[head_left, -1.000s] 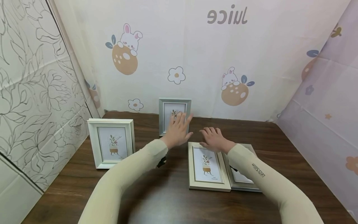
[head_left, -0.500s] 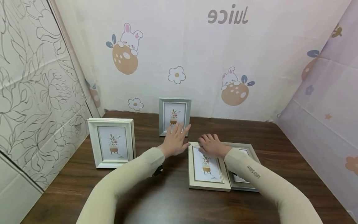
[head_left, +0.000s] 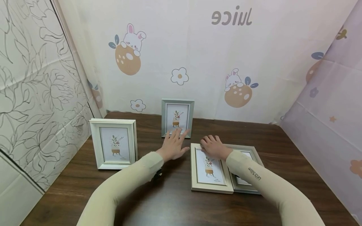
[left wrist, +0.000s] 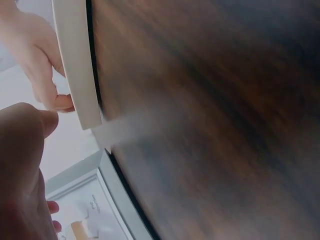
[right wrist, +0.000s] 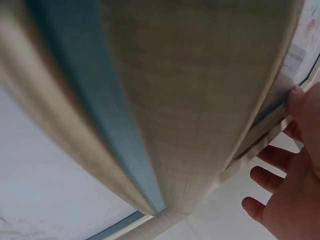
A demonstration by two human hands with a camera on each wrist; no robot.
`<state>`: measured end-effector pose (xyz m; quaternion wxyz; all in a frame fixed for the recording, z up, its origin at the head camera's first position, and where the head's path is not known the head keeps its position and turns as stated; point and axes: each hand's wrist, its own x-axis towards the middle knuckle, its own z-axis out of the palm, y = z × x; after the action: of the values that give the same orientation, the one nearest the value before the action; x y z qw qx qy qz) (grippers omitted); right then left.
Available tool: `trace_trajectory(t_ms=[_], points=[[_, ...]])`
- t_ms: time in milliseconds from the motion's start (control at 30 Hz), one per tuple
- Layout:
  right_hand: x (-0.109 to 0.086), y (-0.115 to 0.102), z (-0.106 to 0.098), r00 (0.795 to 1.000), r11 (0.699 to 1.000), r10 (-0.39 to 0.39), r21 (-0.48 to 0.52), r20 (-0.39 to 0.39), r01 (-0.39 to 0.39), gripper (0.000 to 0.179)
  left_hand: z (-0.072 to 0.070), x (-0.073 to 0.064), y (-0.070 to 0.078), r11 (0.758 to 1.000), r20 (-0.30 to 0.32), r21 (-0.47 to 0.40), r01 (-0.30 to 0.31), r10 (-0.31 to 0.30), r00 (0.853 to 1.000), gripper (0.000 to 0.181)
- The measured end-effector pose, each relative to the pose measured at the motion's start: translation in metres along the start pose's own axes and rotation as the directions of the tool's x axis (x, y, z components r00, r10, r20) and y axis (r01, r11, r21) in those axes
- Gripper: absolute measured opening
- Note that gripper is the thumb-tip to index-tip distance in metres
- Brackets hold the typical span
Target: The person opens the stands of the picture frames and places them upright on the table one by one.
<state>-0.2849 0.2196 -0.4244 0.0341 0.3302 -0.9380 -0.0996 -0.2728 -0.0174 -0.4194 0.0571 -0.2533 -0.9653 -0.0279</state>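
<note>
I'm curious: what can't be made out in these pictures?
Head view: the middle of the flat grey rectangular picture frame, covered by the pale fabric right sleeve.
Head view: tiny lettering in the cream rectangular picture frame, too small to read.
Head view: part of the upright pale green rectangular picture frame, behind the left hand.
Left wrist view: that frame's remainder, past the bottom edge.

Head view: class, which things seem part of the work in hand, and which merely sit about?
Likely work:
cream frame, gripped by the right hand
green-grey frame, partly hidden by the left hand

Apparently just there:
white frame, standing
silver frame, lying flat
printed curtain
</note>
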Motion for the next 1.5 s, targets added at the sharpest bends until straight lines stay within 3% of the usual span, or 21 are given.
trace_trajectory(t_ms=[200,433,700,933,1267,1500], points=[[0.001,0.001,-0.002,1.000,0.999,0.001,0.048,-0.028,0.000,0.016,-0.004,0.002,-0.009,1.000,-0.034,-0.004,0.013,-0.013,0.999,0.078],[-0.003,0.002,-0.018,0.997,0.992,0.060,0.111,-0.058,-0.054,0.021,-0.021,0.004,-0.014,0.999,-0.091,-0.042,0.026,-0.030,0.995,0.082],[-0.011,0.004,-0.035,0.981,0.987,0.067,0.155,-0.181,-0.038,0.025,-0.040,0.003,-0.019,0.990,-0.097,-0.139,0.038,-0.052,0.994,0.082],[-0.017,0.005,-0.049,0.973,0.976,0.051,0.217,-0.224,-0.002,0.025,-0.049,0.002,-0.023,0.989,-0.126,-0.139,0.040,-0.058,0.990,0.084],[-0.025,0.004,-0.065,0.963,0.984,0.019,0.178,-0.271,0.031,0.027,-0.058,0.001,-0.025,0.991,-0.160,-0.133,0.032,-0.053,0.986,0.085],[-0.028,0.009,-0.085,0.944,0.985,0.015,0.167,-0.330,0.043,0.025,-0.075,0.001,-0.030,0.987,-0.238,-0.158,0.031,-0.069,0.969,0.078]])
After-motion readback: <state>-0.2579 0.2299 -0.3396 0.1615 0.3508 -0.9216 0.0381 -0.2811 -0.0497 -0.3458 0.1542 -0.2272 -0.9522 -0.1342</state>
